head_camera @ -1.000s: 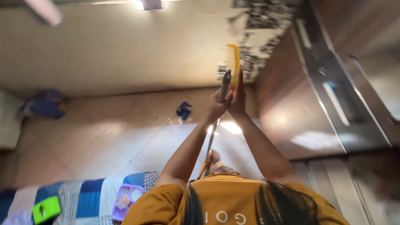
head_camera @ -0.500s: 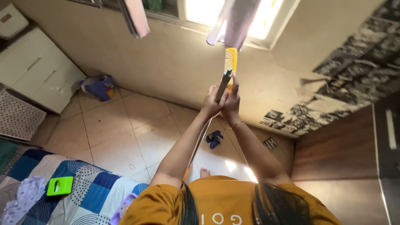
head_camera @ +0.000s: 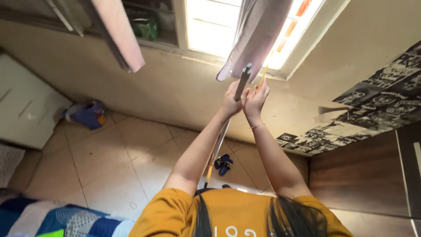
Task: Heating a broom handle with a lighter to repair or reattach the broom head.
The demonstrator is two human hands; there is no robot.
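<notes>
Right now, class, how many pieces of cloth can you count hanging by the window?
2. A pink cloth hangs at the upper left, and a grey cloth hangs in front of the window, just above the raised hands. Others may hang out of view.

So there's a long grey pole (head_camera: 237, 94) held almost upright, its lower end turning orange near the floor. Right beside its top sits a yellow comb (head_camera: 263, 75), seen edge-on, thin and upright.

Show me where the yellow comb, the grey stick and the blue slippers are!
yellow comb (head_camera: 263, 74), head view, on its thin edge above the right hand.
grey stick (head_camera: 242, 82), head view, on its upper shaft.
blue slippers (head_camera: 224, 163), head view, on the pair's middle.
</notes>
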